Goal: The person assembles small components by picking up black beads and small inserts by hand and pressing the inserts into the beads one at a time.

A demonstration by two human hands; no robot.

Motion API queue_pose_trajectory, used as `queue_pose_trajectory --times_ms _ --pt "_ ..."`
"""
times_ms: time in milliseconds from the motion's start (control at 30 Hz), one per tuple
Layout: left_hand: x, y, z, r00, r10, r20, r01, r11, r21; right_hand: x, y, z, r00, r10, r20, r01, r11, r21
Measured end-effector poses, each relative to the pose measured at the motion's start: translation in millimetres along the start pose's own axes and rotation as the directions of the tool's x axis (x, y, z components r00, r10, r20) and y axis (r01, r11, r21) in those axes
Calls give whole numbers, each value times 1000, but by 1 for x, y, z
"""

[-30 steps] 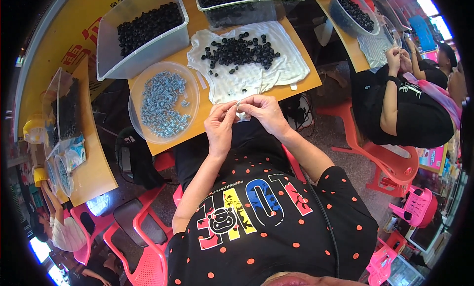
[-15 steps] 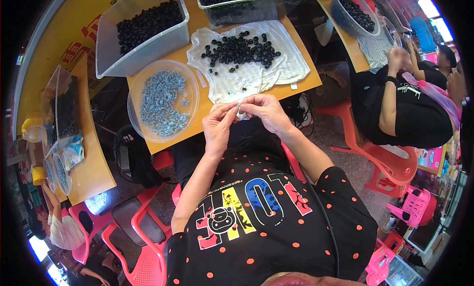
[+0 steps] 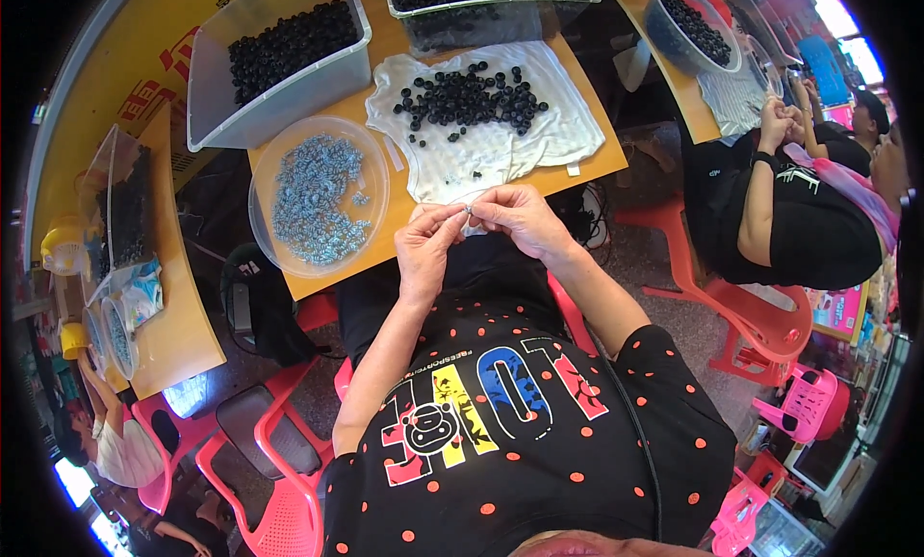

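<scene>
Left hand [image 3: 428, 244] and right hand [image 3: 525, 222], centre: wrists raised, fingertips together, jointly pinching one small piece [image 3: 469, 210], mostly hidden. Round tray [image 3: 375, 184], left of centre: blue-grey pieces [image 3: 313, 211]. Clear bin [image 3: 308, 92], upper left: black pieces [image 3: 289, 52]. Second bin [image 3: 481, 30], top centre: likewise, cut off by the frame.

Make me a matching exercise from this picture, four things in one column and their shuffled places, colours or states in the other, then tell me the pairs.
Things:
1. blue pieces
2. white cloth
3. left hand
4. shirt

Matches:
A. black with red dots
B. pinching a small piece together with the right hand
C. in the round clear tray
D. spread under loose black pieces

Pairs: 1-C, 2-D, 3-B, 4-A
</scene>
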State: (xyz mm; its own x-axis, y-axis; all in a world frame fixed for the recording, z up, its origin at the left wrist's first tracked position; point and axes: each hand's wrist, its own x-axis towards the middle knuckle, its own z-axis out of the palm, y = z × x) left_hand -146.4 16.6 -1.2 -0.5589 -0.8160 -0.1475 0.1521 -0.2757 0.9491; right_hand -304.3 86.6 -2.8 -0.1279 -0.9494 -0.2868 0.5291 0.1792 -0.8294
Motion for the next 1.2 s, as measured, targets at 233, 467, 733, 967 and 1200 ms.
queue_pose_trajectory --times_ms 233,467,733,967,1200 --pt "-1 -10 2 984 -177 -32 158 938 -308 -3 1 8 974 -212 -75 183 942 -282" --pt "-4 -7 5 855 -503 124 437 571 -695 -2 -3 14 677 -715 173 539 321 -779" --pt "-4 5 5 717 -651 249 574 348 -741 -3 -8 6 507 -731 456 666 -3 -746" --pt "-4 7 6 786 -595 165 520 493 -697 -5 -8 10 699 -676 235 582 346 -736" --pt "-8 5 6 924 -378 54 349 778 -523 -9 -21 5 986 -168 -10 142 860 -490"
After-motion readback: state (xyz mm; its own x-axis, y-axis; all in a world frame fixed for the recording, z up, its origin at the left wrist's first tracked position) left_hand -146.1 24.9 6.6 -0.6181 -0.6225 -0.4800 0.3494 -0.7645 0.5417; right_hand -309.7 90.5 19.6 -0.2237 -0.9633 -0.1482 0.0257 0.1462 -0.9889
